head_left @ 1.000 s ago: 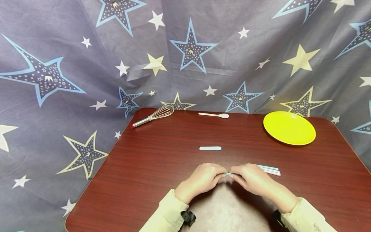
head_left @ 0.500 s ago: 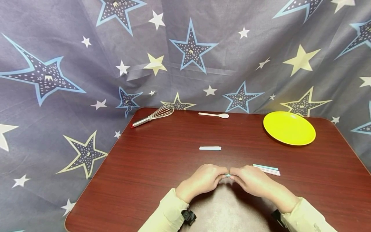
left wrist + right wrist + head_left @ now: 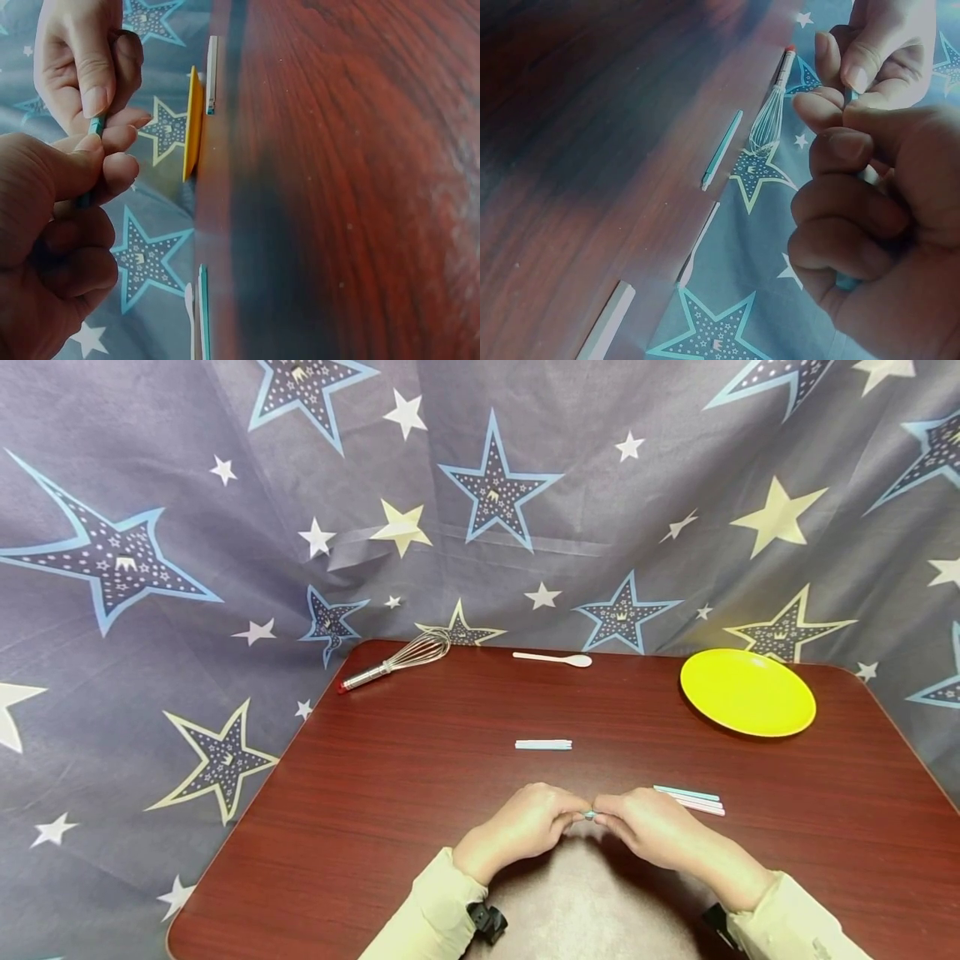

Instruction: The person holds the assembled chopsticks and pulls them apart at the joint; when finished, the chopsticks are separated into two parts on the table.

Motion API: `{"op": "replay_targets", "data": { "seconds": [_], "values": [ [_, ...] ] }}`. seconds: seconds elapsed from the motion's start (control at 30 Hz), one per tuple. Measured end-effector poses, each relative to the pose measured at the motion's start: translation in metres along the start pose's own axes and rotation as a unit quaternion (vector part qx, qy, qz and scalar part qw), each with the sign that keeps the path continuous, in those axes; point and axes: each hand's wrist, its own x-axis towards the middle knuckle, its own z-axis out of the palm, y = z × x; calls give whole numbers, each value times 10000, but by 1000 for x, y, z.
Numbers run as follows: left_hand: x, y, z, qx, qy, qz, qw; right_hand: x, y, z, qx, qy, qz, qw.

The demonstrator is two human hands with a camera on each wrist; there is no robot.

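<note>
Thumb and fingertips of my left hand [image 3: 517,823] pinch a thin teal stick [image 3: 96,124]. My right hand [image 3: 654,823] pinches the same stick close beside them, so the fingertips of both hands nearly meet above the table's front. Only a short bit of teal shows between them in the head view; the rest is hidden in the fingers. In the right wrist view a teal end [image 3: 846,281] peeks out below the curled fingers. A small bundle of pale sticks [image 3: 543,745] lies ahead of the hands. Beside the right hand lies another group of blue, white and pink sticks [image 3: 692,800].
A whisk [image 3: 397,660] with a red handle tip lies at the table's back left. Next to it along the back edge is a white spoon [image 3: 553,658]. A yellow plate [image 3: 748,693] sits at the back right. A star-patterned cloth [image 3: 225,543] hangs behind the table [image 3: 360,827].
Both hands stay almost in place with the teal stick between them. The right hand has shifted slightly, baring more of the sticks beside it.
</note>
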Motion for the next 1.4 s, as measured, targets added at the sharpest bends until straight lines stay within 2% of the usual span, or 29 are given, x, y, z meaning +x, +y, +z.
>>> {"op": "replay_targets", "data": {
  "seconds": [0.17,0.4,0.53,0.97,1.4],
  "values": [
    [0,0,1,101,50,-16,9999,0,0,0,6,48,-33,10000],
    [1,5,4,59,-173,-399,9990,-1,-1,1,-101,56,-41,9999],
    [1,6,5,80,-191,-488,9986,-1,-1,2,-62,50,-48,10000],
    [0,0,3,-162,45,-207,9996,0,1,6,-182,294,-108,9993],
    [-4,-3,2,-257,107,-186,9994,0,2,2,-244,294,-126,9992]
  ]
}}
